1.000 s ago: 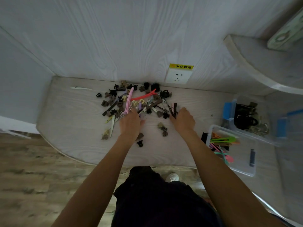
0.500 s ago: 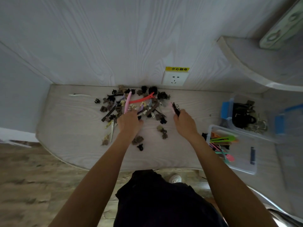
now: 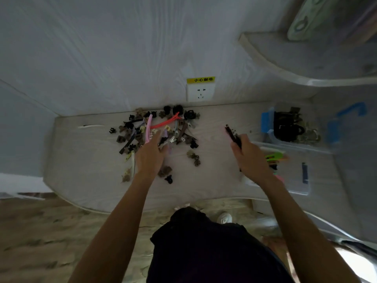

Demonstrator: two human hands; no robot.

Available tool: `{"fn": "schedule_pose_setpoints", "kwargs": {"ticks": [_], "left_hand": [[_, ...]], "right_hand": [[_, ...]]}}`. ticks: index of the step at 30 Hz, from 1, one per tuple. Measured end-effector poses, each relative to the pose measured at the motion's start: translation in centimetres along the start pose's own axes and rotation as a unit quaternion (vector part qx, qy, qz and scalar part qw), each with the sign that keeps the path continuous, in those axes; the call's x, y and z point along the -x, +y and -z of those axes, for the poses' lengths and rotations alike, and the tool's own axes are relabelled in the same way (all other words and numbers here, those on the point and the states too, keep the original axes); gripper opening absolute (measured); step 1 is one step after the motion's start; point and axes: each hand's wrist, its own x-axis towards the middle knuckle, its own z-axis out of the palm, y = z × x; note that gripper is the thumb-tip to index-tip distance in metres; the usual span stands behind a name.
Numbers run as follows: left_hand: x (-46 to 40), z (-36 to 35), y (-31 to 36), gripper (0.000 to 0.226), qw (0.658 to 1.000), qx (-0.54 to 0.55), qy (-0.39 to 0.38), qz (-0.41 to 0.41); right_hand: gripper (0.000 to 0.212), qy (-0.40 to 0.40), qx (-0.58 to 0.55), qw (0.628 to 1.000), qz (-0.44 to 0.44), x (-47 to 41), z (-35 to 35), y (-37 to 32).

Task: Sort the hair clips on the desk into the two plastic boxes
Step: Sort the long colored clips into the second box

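Note:
A pile of hair clips [image 3: 161, 129] lies on the desk [image 3: 91, 160] below the wall socket: dark claw clips, a long pink clip [image 3: 149, 127] and a red clip [image 3: 166, 121]. My left hand [image 3: 150, 155] rests at the near edge of the pile, fingers among silver clips. My right hand [image 3: 247, 154] grips a dark long clip [image 3: 232, 134] above the desk, between the pile and the boxes. The near clear box [image 3: 293, 176] holds coloured long clips. The far clear box [image 3: 271, 137] with blue latches holds dark claw clips.
A few loose brown and black claw clips [image 3: 193, 157] lie near the desk's front edge. A white strip [image 3: 90, 126] lies at the far left. A wall socket [image 3: 200, 91] is behind the pile. A curved shelf [image 3: 285, 66] overhangs the boxes.
My right hand has lifted the dark long clip out of the pile and carried it right, toward the boxes. My left hand stays at the pile.

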Motion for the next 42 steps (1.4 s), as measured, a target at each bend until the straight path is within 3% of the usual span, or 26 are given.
{"fn": "schedule_pose_setpoints", "kwargs": {"ticks": [4,7,10,12,18,21,23,26,28,31,36,38,42], "left_hand": [[-0.4,-0.3,0.9,0.048,1.0,0.013,-0.011,0.017],[0.7,-0.6,6.0,0.035,0.995,0.056,-0.004,-0.087],[3.1,-2.0,12.9,0.025,0.963,0.074,-0.032,-0.257],[4.7,-3.0,16.9,0.025,0.941,0.08,-0.042,-0.326],[7.2,-4.6,22.0,0.035,0.925,0.082,0.001,-0.371],[7.3,-5.3,22.7,0.038,0.912,0.059,-0.025,-0.406],[7.3,-6.4,23.0,0.038,0.905,-0.015,-0.088,-0.416],[7.4,-7.5,23.1,0.049,0.89,-0.146,-0.214,-0.375],[7.3,-7.3,23.0,0.051,0.89,-0.129,-0.25,-0.359],[7.4,-6.2,22.3,0.039,0.905,-0.036,-0.177,-0.384],[6.8,-3.7,17.0,0.032,0.92,0.052,0.021,-0.388],[6.4,-3.0,13.2,0.027,0.945,0.062,0.056,-0.317],[5.3,-1.5,5.3,0.026,0.993,0.092,0.034,-0.072]], "right_hand": [[0.021,0.044,-0.02,0.997,-0.053,3.5,3.0,4.6],[0.027,0.079,0.061,0.992,-0.083,5.9,4.7,8.1],[0.03,0.045,0.116,0.987,-0.098,6.7,5.5,10.8],[0.03,0.009,0.132,0.987,-0.089,6.1,5.6,11.9],[0.04,-0.069,0.034,0.997,0.018,5.6,5.5,11.9],[0.036,0.004,0.069,0.997,0.036,7.3,5.7,13.8],[0.035,0.06,0.115,0.991,0.027,8.5,5.8,15.6],[0.037,0.106,0.117,0.988,-0.006,9.6,5.7,16.8],[0.036,0.134,0.108,0.985,0.008,9.7,5.6,16.5],[0.037,0.134,0.099,0.985,0.037,9.0,5.5,14.8],[0.036,0.095,0.061,0.988,0.103,6.6,4.2,9.7],[0.026,0.058,0.046,0.987,0.141,5.3,3.0,7.2],[0.028,-0.013,0.04,0.975,0.22,2.3,0.1,1.5]]}}
